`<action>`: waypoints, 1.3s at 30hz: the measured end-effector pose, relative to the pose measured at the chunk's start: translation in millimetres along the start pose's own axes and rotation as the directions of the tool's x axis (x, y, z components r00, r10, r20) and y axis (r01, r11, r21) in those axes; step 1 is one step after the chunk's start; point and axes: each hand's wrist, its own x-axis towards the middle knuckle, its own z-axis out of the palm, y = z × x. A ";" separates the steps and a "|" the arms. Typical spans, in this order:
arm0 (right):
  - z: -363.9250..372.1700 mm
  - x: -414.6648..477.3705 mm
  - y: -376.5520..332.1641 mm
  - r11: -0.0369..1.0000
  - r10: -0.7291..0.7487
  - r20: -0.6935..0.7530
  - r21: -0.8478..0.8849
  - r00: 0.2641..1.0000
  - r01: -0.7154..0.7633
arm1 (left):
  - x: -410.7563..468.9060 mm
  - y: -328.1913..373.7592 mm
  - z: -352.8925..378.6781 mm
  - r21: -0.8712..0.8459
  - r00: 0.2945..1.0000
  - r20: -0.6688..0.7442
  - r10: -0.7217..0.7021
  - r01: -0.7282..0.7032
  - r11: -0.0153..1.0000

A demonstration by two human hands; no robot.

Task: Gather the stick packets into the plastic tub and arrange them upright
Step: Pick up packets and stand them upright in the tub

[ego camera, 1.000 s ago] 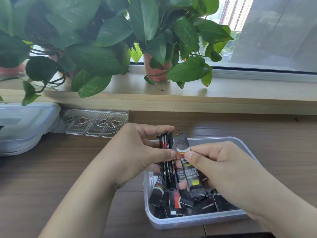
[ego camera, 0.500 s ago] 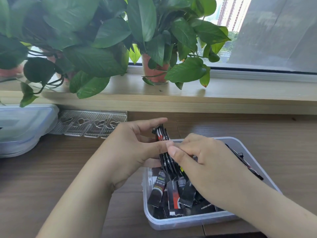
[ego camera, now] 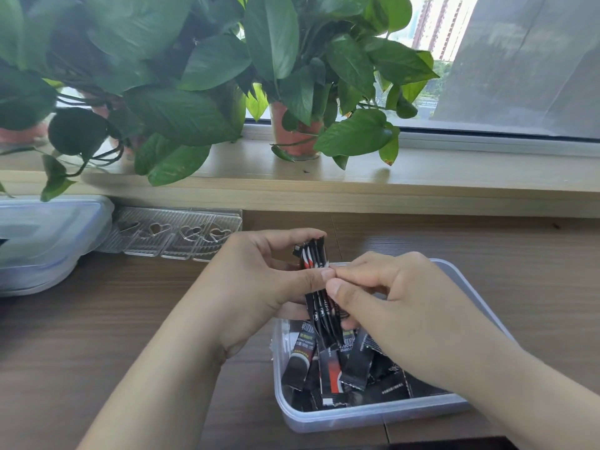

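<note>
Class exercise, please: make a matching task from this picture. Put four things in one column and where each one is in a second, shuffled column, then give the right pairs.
Things
1. bundle of stick packets
2. plastic tub
3. clear heart tray
4. plant pot

Places
A. on the windowsill
B. on the table, with loose packets lying inside
C. gripped roughly upright in the left hand
D. on the table, beside the lidded container

Pairs: 1-C, 2-B, 3-D, 4-A
</note>
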 end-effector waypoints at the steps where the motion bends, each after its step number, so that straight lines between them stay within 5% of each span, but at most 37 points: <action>1: 0.2 -0.6 -0.6 0.999 -0.017 -0.028 -0.048 0.999 0.015 | -0.2 0.1 0.5 0.000 1.000 -0.004 0.002 -0.002 1.000; 8: 21.5 1.2 -5.0 0.906 -0.135 -0.226 -0.422 0.965 0.028 | 0.2 -2.6 5.7 0.060 0.997 -0.050 0.056 -0.053 0.997; 25: 13.0 12.3 -10.3 0.944 -0.046 -0.214 -0.330 0.976 -0.028 | -3.1 -1.0 4.7 0.065 0.999 -0.002 0.046 -0.046 0.997; 33: -7.5 13.3 -11.5 0.965 0.186 -0.096 -0.169 0.978 -0.200 | -8.5 3.5 -4.4 0.085 0.974 -0.087 0.210 -0.203 0.975; 36: -13.6 12.0 -12.1 0.940 0.307 -0.004 -0.158 0.952 -0.304 | -12.1 1.1 -31.7 0.419 0.838 -0.112 0.534 -0.448 0.790; 39: -6.3 15.2 -15.2 0.916 0.373 0.114 -0.204 0.921 -0.346 | -13.1 -6.1 -55.9 0.672 0.801 0.176 0.572 -0.522 0.526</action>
